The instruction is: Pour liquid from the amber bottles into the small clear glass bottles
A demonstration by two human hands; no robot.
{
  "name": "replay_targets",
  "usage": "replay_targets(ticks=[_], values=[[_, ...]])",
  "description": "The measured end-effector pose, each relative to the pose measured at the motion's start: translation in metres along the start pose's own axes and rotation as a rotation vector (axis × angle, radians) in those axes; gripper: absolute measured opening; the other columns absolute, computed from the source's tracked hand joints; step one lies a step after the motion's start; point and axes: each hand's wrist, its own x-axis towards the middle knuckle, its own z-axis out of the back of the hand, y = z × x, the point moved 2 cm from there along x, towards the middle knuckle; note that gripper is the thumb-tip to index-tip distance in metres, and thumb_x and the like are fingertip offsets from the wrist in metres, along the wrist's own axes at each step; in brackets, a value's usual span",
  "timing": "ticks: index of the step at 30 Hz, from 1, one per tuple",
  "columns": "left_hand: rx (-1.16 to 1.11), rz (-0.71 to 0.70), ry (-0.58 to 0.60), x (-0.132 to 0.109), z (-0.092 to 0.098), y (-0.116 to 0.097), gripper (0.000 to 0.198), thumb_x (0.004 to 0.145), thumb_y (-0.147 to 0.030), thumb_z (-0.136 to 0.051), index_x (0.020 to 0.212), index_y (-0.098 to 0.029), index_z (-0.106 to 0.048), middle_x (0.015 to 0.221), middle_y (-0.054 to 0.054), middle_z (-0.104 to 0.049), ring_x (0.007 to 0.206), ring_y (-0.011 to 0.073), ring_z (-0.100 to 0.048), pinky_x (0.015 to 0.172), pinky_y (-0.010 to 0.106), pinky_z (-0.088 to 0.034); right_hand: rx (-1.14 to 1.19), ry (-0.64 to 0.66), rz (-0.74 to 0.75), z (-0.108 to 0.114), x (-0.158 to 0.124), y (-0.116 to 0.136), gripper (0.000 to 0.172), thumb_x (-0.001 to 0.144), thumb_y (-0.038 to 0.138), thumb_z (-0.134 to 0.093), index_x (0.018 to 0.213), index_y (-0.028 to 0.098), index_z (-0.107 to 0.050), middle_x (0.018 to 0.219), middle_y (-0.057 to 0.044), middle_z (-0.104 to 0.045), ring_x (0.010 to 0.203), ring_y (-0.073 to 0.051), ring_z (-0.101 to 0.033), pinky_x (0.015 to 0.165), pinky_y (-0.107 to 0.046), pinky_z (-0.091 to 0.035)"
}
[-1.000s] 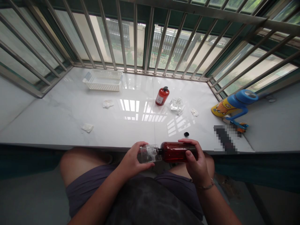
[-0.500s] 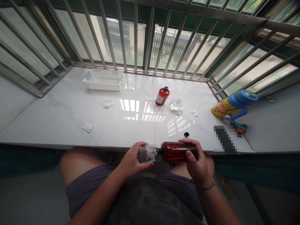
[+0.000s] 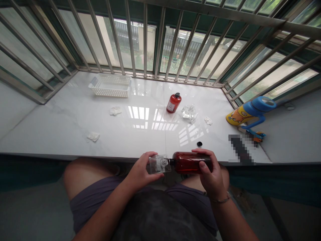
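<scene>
Amber bottle held sideways over the counter's front edge, neck against a clear square glass bottle; left hand fingers closed around the glass, right hand gripping the amber one. Neck-to-neck step in hand, steady hold called for.

Daylight through barred windows, dim below the tabletop
Window glare lies in striped patches; the window bars bend toward the frame edges (wide-lens warp). The shorts sit in shade, yet the left hand and right hand stay sharp.
</scene>
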Motion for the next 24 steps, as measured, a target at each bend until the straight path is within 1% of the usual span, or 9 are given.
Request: replay_targets(ticks=[8, 16, 24], values=[[-0.004, -0.008, 0.011, 0.0000, 0.0004, 0.0014, 0.072, 0.077, -0.036, -0.096, 0.138, -0.028, -0.060, 0.140, 0.009, -0.068, 0.126, 0.0301, -0.071, 0.112, 0.049, -0.059, -0.043, -0.017, 0.048, 0.0008, 0.0007, -0.0014, 0.042, 0.098, 0.056, -0.071, 0.129, 0.029, -0.068, 0.129, -0.012, -0.074, 0.113, -0.033, -0.073, 0.093, -0.046, -0.063], [0.007, -0.023, -0.006, 0.0004, -0.0003, 0.0036, 0.072, 0.077, -0.036, -0.096, 0.138, -0.028, -0.060, 0.140, 0.009, -0.069, 0.129, 0.0302, -0.069, 0.111, 0.048, -0.060, -0.049, -0.032, 0.032, 0.0039, 0.0009, -0.0022, 0.043, 0.097, 0.057, -0.072, 0.128, 0.029, -0.068, 0.130, -0.012, -0.075, 0.113, -0.033, -0.073, 0.094, -0.047, -0.063], [0.010, -0.007, 0.006, 0.0007, 0.0003, 0.0036, 0.072, 0.077, -0.036, -0.096, 0.139, -0.028, -0.060, 0.142, 0.010, -0.068, 0.127, 0.0312, -0.070, 0.111, 0.050, -0.060, -0.040, -0.033, 0.037, 0.0050, 0.0013, -0.0041, 0.043, 0.097, 0.057, -0.072, 0.129, 0.029, -0.068, 0.130, -0.012, -0.075, 0.112, -0.033, -0.073, 0.093, -0.047, -0.063]])
